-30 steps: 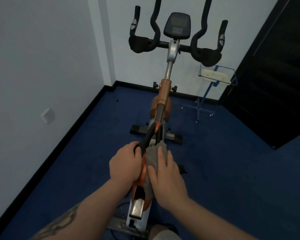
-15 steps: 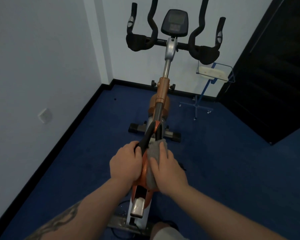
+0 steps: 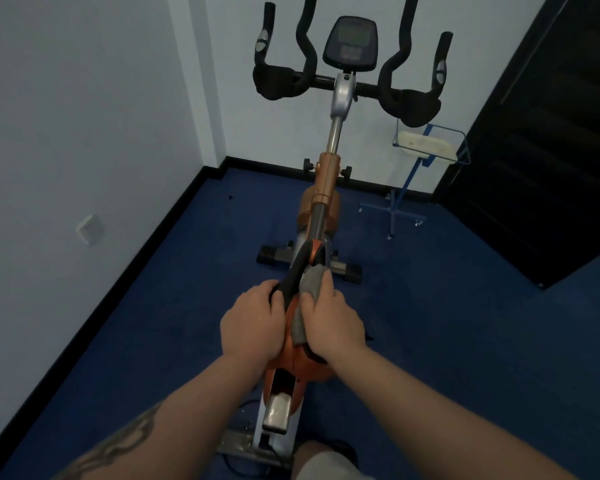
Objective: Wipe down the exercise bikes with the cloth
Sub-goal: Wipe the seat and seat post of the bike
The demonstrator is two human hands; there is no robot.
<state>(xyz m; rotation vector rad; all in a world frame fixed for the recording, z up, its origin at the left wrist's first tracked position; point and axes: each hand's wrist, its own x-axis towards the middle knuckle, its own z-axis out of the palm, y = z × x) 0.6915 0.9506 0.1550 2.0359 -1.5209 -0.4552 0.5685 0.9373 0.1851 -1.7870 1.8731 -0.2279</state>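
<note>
Change: both hands sit a touch farther up the frame than a second ago, the wiping stroke creeping forward
Left hand (image 3: 253, 322): at 7 o'clock of the black strut, fingers curled round it, likely bracing the bike against the rubbing
Right hand (image 3: 333, 318): pressing the cloth (image 3: 307, 303) onto the orange frame (image 3: 300, 362), fingers wrapped over the grey fabric so it stays bunched underneath
Exercise bike: stretches toward 12 o'clock, front stabiliser (image 3: 347, 270) on blue carpet, handlebars (image 3: 279, 81) and console (image 3: 350, 43) not yet reached
Blue stand (image 3: 407, 183): at 1 o'clock near the wall, well apart
</note>
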